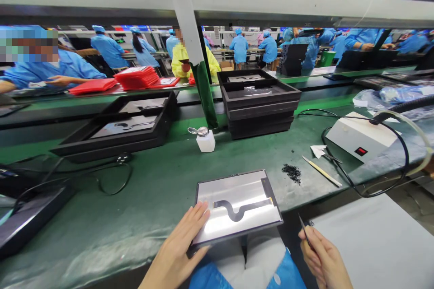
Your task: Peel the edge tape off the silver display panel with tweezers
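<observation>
My left hand (181, 246) grips a flat display panel (233, 189) by its left side, fingers on the top face and thumb at the near edge. The panel has a silvery metal back, a dark rim and a curved dark flex cable (233, 214) across it. It lies tilted at the bench's front edge, partly overhanging it. Off to the right and apart from the panel, my right hand (322, 253) is closed round slim dark tweezers (304, 228), whose tip points up and away from me. The lower part of the tweezers is hidden in my fingers.
On the green bench (145, 203) stand a white pump bottle (205, 141), black trays with panels (125, 137), stacked black trays (259, 113) and a white box with a display (362, 135). Black scraps (291, 173) and a yellow-handled knife (322, 171) lie right. Co-workers sit beyond.
</observation>
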Motion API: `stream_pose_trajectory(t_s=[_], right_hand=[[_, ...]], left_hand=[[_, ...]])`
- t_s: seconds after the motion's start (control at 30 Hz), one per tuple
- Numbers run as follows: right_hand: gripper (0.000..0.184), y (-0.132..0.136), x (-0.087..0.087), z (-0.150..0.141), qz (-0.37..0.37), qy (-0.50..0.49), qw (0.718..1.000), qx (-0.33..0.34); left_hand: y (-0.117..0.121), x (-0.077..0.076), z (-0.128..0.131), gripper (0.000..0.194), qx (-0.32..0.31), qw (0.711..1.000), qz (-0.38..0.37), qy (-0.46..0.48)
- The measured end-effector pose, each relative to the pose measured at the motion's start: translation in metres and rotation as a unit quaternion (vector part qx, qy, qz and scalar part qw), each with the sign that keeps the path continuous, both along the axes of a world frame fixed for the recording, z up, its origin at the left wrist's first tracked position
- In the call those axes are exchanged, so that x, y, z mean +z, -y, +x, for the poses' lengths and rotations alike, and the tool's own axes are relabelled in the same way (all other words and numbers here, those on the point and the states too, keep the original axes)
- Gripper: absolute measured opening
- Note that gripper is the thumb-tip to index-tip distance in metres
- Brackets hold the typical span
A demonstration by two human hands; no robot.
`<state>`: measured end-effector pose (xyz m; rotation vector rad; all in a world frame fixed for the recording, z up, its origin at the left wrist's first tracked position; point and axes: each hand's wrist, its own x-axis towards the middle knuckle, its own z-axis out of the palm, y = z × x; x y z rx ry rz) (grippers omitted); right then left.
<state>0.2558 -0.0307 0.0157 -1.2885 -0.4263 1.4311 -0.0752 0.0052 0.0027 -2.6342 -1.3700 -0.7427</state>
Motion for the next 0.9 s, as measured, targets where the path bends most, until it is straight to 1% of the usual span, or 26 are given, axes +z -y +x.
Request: stream_pose_trajectory(t_s=[0.13,0.33,0.5,0.67,0.9], right_hand=[[0.050,-0.001,0.002,0.004,0.002,-0.002,1.000,-0.002],[0.051,-0.002,-0.004,0.012,0.003,0.001,1.000,0.012],[0.055,-0.003,-0.003,0.015,-0.011,0.008,1.000,-0.002],[0.050,-0.001,0.001,0.017,-0.001,0.013,1.000,-0.005],[0.051,-0.001,-0.002,0.022,0.005,0.016,1.000,-0.010]], left_hand=[[0.000,0.000,0.000,0.065,0.002,1.000,-0.006,0.000],[0.000,0.000,0.000,0.064,0.000,1.000,0.003,-0.007],[-0.001,-0.002,-0.001,0.063,0.001,1.000,0.004,-0.009],[-0.001,-0.001,0.000,0.064,0.005,1.000,-0.002,-0.007],[-0.001,-0.001,0.000,0.063,0.003,1.000,0.007,-0.003]])
